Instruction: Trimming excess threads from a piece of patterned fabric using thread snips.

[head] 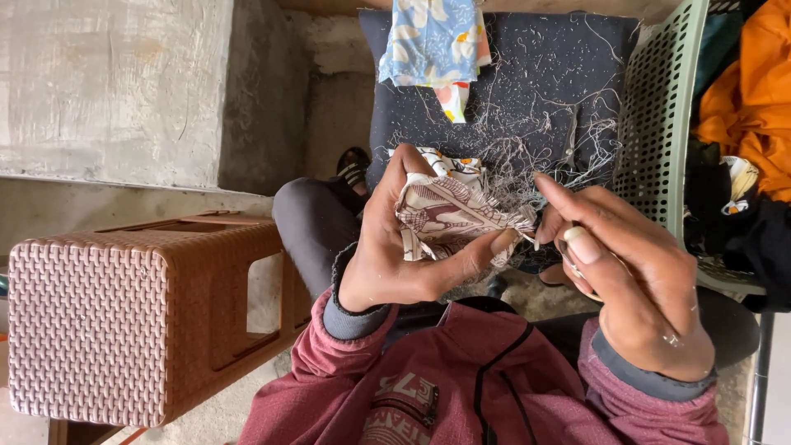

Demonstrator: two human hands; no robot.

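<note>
Presently: cream cotton fabric scrap with maroon print (449, 216), clasped in the left hand (395, 247) grip; its frayed edge points rightward toward the right hand (626, 280), just beside, pinching a thin thread. Dark lint-strewn cushion (544, 74) beyond.

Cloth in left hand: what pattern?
Cream cloth with dark brown line print; head view.

One head-worn camera looks steeply down, close over the lap (no second view); floor fills the edges.
</note>
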